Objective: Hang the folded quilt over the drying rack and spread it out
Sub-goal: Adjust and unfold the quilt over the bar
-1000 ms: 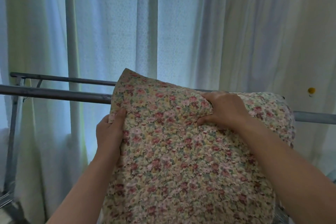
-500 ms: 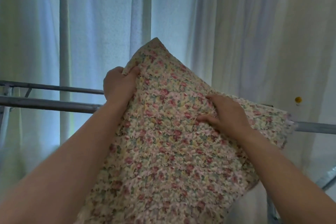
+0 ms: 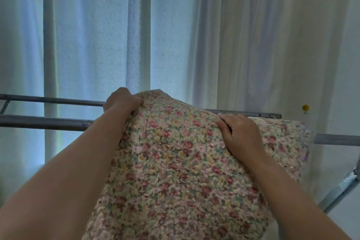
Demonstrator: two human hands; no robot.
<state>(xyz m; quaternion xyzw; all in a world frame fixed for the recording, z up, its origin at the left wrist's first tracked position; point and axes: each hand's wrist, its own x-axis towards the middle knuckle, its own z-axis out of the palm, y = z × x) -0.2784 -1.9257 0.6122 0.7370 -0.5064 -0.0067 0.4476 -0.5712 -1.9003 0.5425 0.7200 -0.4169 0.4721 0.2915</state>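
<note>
The folded quilt, cream with small red and yellow flowers, lies over the near bar of the grey metal drying rack and reaches up toward its far bar. My left hand grips the quilt's top left corner, fingers curled over the edge above the far bar. My right hand lies on the quilt's upper right part, its fingers bent over the fold and its thumb pressing the cloth. The quilt's far side is hidden.
Pale curtains hang right behind the rack. The rack's near bar runs on to the right, with a slanted metal leg below. A small yellow knob sits on the white wall at right.
My left hand has brought the raised quilt corner down and forward over the far bar. My right hand has stayed on the quilt's upper right part.
</note>
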